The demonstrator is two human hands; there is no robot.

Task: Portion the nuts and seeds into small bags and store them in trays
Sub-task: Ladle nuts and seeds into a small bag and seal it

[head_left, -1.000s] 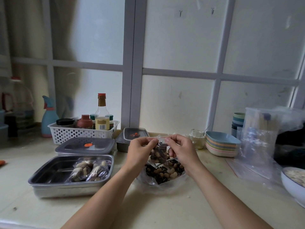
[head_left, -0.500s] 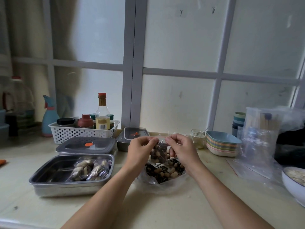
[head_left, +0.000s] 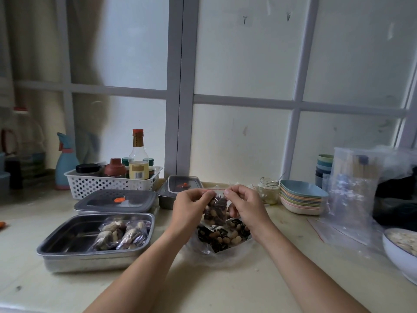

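Small bag [head_left: 215, 207] barely shifted, pale counter [head_left: 225, 288] — frosted window [head_left: 243, 141]

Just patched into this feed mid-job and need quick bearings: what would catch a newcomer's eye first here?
Centre of the frame: the left hand and right hand pinch the red-striped top of a small bag of nuts and seeds, held above the open bulk bag on the counter. To the left sits an open steel tray holding filled bags, with a lidded tray behind it.
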